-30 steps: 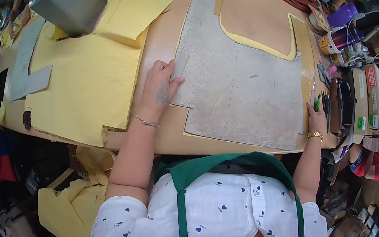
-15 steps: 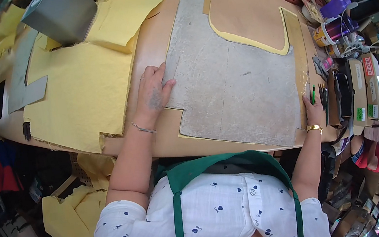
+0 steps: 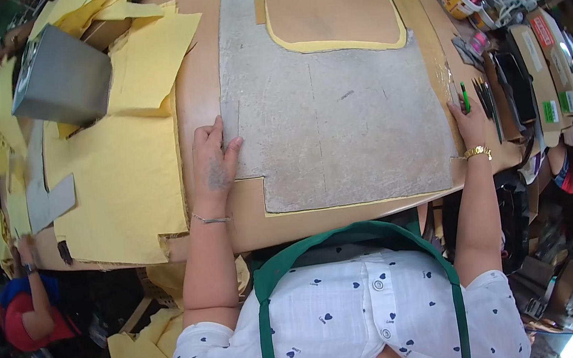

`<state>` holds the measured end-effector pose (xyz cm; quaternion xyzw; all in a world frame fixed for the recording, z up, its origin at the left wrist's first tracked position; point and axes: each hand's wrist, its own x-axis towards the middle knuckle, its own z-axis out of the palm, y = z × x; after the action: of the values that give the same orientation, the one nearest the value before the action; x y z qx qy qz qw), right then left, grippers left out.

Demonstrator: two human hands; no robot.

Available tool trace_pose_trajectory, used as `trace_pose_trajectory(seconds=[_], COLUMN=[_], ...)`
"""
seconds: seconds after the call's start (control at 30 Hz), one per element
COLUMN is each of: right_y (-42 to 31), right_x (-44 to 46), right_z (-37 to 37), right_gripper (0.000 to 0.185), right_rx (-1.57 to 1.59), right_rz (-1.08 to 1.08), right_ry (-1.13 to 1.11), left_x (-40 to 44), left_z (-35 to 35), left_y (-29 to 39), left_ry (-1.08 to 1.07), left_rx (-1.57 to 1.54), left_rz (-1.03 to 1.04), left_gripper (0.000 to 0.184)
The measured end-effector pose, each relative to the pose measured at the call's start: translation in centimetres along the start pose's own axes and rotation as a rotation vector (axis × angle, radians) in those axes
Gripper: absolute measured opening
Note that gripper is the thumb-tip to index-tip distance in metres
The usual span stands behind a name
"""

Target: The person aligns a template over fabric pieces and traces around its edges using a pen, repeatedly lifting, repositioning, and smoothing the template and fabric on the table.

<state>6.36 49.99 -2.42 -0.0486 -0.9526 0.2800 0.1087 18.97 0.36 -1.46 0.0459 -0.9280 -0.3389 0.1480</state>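
A large grey pattern board with a U-shaped cutout lies flat on the table, over a yellow sheet whose edge shows along the cutout and the front. My left hand rests at the board's left edge, thumb apart from the extended fingers. Against the board's right side, my right hand is closed around a green pen, which points away from me. Several dark pencils lie just right of that hand.
Stacked yellow sheets cover the table's left side, with a grey metal block on top. An L-shaped grey piece lies farther left. Cardboard boxes and a white tub stand at right. A co-worker in red is at far left.
The view has turned, so the board appears straighter and further left. Both hands keep about the same places on the board, and the green pen remains in my right hand.
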Motion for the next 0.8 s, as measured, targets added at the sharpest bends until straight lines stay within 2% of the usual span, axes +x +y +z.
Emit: trace_pose_trajectory(seconds=[0.17,0.57,0.6,0.8], right_y=[-1.5,-2.3,-2.3,-3.0], right_x=[-0.6,-1.0,-0.9,-1.4], right_z=[-0.3,-0.4,-0.4,-1.0], right_gripper=[0.042,0.043,0.043,0.043], right_rx=[0.054,0.006,-0.001,-0.061], right_rz=[0.066,0.015,0.019,0.044], right_ry=[0.031,0.068,0.063,0.015], left_x=[0.0,-0.1,0.0,0.1], left_z=[0.0,0.0,-0.2,-0.3], left_y=[-0.2,-0.7,0.2,-0.4], left_ry=[-0.021,-0.024,-0.048,-0.096], left_rx=[0.021,0.116,0.081,0.146], left_rz=[0.016,0.094,0.026,0.02], left_gripper=[0.047,0.046,0.047,0.048])
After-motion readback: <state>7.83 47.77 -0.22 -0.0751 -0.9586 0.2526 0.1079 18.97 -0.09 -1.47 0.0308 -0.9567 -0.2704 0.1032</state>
